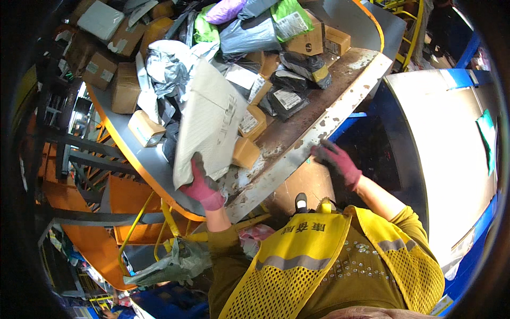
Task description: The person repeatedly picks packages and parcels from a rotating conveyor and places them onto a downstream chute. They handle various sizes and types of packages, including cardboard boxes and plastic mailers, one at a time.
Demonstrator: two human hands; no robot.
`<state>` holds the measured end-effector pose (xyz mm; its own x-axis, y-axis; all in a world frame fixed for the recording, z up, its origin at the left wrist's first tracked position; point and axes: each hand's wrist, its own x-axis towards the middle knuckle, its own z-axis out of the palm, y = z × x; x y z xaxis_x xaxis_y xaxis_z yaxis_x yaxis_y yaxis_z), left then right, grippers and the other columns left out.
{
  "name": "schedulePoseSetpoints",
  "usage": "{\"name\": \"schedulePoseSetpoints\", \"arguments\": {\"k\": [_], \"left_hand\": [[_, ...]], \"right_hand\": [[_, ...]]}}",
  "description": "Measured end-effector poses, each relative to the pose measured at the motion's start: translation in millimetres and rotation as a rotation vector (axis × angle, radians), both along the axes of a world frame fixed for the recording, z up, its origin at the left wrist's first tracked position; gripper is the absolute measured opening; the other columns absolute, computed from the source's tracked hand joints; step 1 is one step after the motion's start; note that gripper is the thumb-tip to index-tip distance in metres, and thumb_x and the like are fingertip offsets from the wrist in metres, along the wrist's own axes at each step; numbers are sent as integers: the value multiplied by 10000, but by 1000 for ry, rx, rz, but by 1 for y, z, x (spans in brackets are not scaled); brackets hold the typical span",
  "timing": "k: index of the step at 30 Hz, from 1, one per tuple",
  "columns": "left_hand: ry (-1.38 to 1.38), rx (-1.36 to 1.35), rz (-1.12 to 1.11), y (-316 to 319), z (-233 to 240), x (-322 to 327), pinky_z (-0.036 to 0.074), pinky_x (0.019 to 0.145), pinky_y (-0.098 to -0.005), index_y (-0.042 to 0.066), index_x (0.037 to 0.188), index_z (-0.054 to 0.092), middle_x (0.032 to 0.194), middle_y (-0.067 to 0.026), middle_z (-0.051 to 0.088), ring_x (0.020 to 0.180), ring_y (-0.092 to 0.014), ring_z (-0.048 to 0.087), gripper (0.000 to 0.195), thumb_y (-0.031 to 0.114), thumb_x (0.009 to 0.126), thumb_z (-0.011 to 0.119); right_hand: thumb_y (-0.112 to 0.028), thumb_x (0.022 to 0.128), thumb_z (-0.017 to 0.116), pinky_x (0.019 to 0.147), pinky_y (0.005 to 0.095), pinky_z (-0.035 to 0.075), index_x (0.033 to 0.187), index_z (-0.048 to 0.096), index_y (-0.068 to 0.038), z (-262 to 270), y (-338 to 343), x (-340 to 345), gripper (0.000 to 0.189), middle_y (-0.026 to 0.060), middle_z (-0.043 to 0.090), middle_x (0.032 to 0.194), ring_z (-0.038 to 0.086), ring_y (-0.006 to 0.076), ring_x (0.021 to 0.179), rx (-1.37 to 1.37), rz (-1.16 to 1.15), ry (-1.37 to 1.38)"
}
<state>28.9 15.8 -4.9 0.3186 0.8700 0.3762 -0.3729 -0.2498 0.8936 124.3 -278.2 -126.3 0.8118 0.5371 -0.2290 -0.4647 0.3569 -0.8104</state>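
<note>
A large flat white mailer point(211, 119) with printing on it is gripped at its near lower corner by my left hand point(203, 187), in a red glove with dark fingers. The mailer stands tilted over the heap of parcels, hiding some of them. My right hand point(338, 161), gloved the same way, holds nothing, its fingers apart close to the worn metal edge point(318, 123) of the sorting table. Beside the mailer lie small cardboard boxes point(245, 153) and a black plastic parcel point(287, 99) with a label.
Behind the mailer are grey plastic parcels point(249, 38), a green parcel point(293, 22) and cardboard boxes point(125, 89). A bright white conveyor surface point(446, 159) runs along my right. Yellow metal bars point(169, 219) and a greyish sack point(175, 263) are at lower left.
</note>
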Motion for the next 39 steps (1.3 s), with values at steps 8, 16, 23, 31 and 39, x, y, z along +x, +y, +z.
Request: {"name": "schedulePoseSetpoints", "arguments": {"k": [8,16,23,31,39], "left_hand": [[-334,-565,-808,-23,-2,13,385,998,-505,15,1383,243,1362,-194,369,1195,-353,427,633,320,914,539],[600,798,-640,-82,-84,68,360,982,-443,45,1320,412,1279,-221,470,1207,-370,437,756,471,756,679],[1564,897,-167,5,-106,86,182,1006,-665,245,1444,233,1484,-213,159,1337,-462,186,960,683,676,606],[1564,639,-116,18,-122,62,475,853,-454,202,1419,268,1407,-287,276,1098,-427,527,878,604,722,621],[1399,852,-69,14,-124,50,482,773,-469,44,1318,389,1147,-195,563,937,-368,601,635,429,838,548]], "right_hand": [[-277,907,548,994,393,396,1282,445,-24,-16,5,28,465,137,508,1270,496,251,1158,115,-57,118],[-280,918,524,908,344,460,1192,531,41,-4,-182,19,421,151,585,1184,585,229,1021,262,-622,-21],[-199,900,535,959,344,415,1259,469,57,-68,-357,-9,446,188,529,1256,533,234,1111,-19,-1317,-67],[-152,857,565,1033,378,362,1289,445,48,-71,-413,-20,492,213,496,1291,485,266,1193,130,-1625,51],[-185,925,525,947,312,428,1309,412,-6,-27,-108,0,439,112,563,1178,553,195,1058,-9,-278,-78]]}}
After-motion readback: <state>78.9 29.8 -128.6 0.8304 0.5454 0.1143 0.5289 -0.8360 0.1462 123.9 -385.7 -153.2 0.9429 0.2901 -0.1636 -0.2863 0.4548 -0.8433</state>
